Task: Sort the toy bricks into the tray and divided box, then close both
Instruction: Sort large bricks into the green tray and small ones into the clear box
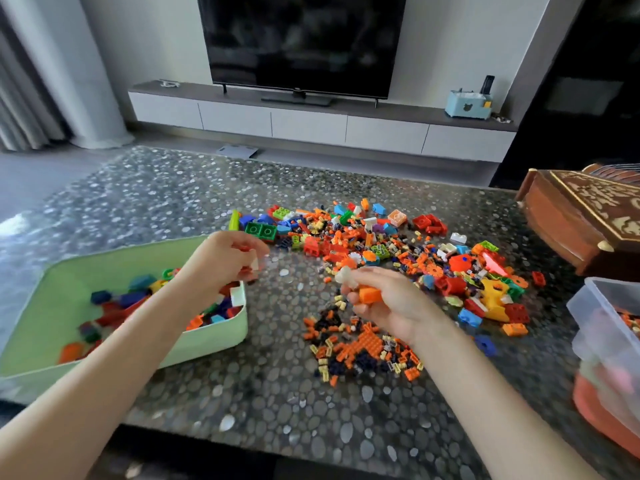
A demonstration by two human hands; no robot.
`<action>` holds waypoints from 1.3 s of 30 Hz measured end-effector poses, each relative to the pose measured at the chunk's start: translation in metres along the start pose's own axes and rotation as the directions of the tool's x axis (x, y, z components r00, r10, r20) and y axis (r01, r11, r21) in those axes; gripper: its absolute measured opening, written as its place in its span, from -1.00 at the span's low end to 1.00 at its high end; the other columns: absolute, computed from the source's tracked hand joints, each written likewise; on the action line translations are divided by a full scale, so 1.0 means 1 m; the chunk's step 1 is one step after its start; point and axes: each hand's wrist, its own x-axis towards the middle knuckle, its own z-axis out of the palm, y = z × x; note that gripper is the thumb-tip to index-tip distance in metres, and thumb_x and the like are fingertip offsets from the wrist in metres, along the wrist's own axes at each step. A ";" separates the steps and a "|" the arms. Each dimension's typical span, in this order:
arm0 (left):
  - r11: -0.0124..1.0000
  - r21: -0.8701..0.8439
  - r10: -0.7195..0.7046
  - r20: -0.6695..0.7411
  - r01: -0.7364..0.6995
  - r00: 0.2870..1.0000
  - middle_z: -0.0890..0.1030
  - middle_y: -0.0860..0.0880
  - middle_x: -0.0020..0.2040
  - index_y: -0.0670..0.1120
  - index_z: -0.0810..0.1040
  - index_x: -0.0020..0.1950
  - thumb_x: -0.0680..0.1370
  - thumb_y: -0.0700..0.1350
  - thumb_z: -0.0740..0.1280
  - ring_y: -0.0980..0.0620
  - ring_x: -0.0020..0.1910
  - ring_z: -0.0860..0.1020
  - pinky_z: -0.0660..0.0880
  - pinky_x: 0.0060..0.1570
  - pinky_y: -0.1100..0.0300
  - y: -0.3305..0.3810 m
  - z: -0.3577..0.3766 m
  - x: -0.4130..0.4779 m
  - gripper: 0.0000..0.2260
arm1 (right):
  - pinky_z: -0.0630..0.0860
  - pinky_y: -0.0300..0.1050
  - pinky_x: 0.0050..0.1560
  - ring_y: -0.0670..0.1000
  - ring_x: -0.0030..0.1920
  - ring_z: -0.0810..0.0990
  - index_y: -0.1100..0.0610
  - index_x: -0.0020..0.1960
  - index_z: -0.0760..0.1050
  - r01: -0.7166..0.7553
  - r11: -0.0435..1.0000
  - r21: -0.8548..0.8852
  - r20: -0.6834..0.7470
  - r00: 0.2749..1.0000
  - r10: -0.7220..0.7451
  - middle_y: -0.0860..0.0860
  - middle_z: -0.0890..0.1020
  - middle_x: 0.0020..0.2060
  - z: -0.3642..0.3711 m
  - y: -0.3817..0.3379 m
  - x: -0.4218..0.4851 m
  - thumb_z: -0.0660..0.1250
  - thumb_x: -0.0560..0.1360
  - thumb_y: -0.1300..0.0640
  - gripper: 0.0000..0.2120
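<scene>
Tabletop (270,393): left hand (221,261) pinches white brick (255,264), right hand (391,303) grips orange brick (370,294).

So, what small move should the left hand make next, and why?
Probably let the white brick drop into the green tray: the left hand pinches it at the tray's far corner, where other large bricks already lie.

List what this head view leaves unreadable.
- Clear box: cut off by the right edge; dividers and lid unseen.
- Green tray: the left forearm covers part of its bricks.
- Left hand: motion blur; it pinches a white piece, shape unclear.
- Right hand: it curls round an orange brick, hiding most of it.
- Tiny bricks: too small to tell apart.
</scene>
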 end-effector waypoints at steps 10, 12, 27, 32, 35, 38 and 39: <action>0.984 -0.076 -0.173 -0.201 0.161 0.964 0.47 -0.16 0.23 -0.15 0.34 0.42 0.59 -0.24 0.21 -0.11 0.22 0.42 0.28 0.13 0.19 -0.017 -0.057 -0.003 -0.62 | 0.40 0.00 0.28 0.09 0.27 0.47 0.26 0.34 0.38 -0.099 0.995 0.028 0.253 0.963 0.089 0.17 0.45 0.30 0.133 0.016 0.028 0.13 0.64 0.11 -0.66; 0.987 -0.066 -0.155 -0.235 0.143 0.960 0.48 -0.17 0.14 -0.16 0.36 0.42 0.59 -0.26 0.18 -0.08 0.06 0.45 0.31 0.03 0.18 -0.016 -0.054 -0.001 -0.62 | 0.22 0.05 0.44 0.13 0.46 0.25 0.30 0.46 0.21 -0.110 0.991 0.074 0.245 0.965 0.089 0.21 0.26 0.45 0.125 0.016 0.028 0.09 0.65 0.10 -0.55; 0.866 0.420 0.252 0.099 -0.270 0.963 0.60 0.02 -0.05 -0.04 0.61 0.02 0.57 -0.24 0.20 0.01 -0.15 0.56 0.44 -0.26 0.24 0.008 0.117 -0.014 -0.78 | 0.49 -0.12 -0.04 0.02 -0.02 0.55 0.06 0.12 0.59 -0.136 0.210 -0.968 -0.227 0.829 -0.510 0.04 0.61 -0.06 -0.110 0.053 -0.008 0.25 0.57 0.16 -0.81; 0.795 0.468 0.291 0.263 -0.385 0.920 0.60 -0.02 0.05 -0.07 0.59 0.10 0.60 -0.24 0.18 0.02 -0.11 0.55 0.45 -0.18 0.24 0.004 0.161 -0.015 -0.78 | 0.44 -0.16 0.08 0.00 0.10 0.53 0.11 0.28 0.49 -0.075 0.258 -0.963 -0.200 0.842 -0.501 0.04 0.58 0.13 -0.119 0.052 -0.009 0.16 0.61 0.19 -0.72; 0.768 0.484 0.294 0.314 -0.418 0.903 0.60 -0.03 0.08 -0.06 0.58 0.14 0.60 -0.23 0.17 0.03 -0.08 0.55 0.47 -0.14 0.23 0.000 0.179 -0.013 -0.77 | 0.42 -0.22 0.00 0.03 0.08 0.56 0.13 0.35 0.44 -0.031 0.333 -0.942 -0.208 0.835 -0.510 0.06 0.55 0.21 -0.129 0.052 -0.012 0.12 0.62 0.17 -0.68; 0.736 0.497 0.314 0.350 -0.459 0.883 0.56 0.00 0.15 -0.06 0.57 0.16 0.59 -0.21 0.20 0.03 0.04 0.54 0.45 -0.06 0.27 -0.002 0.197 -0.010 -0.78 | 0.38 -0.24 0.09 0.02 0.16 0.50 0.15 0.35 0.44 0.001 0.290 -0.957 -0.148 0.860 -0.488 0.05 0.53 0.17 -0.136 0.056 -0.011 0.13 0.63 0.13 -0.67; 0.720 0.509 0.313 0.369 -0.472 0.875 0.55 0.01 0.15 -0.05 0.57 0.17 0.59 -0.18 0.23 0.02 0.07 0.53 0.44 -0.04 0.27 -0.002 0.201 -0.010 -0.79 | 0.37 -0.25 0.08 0.02 0.15 0.49 0.16 0.34 0.46 0.023 0.275 -0.961 -0.121 0.862 -0.492 0.05 0.53 0.14 -0.136 0.058 -0.009 0.14 0.62 0.13 -0.67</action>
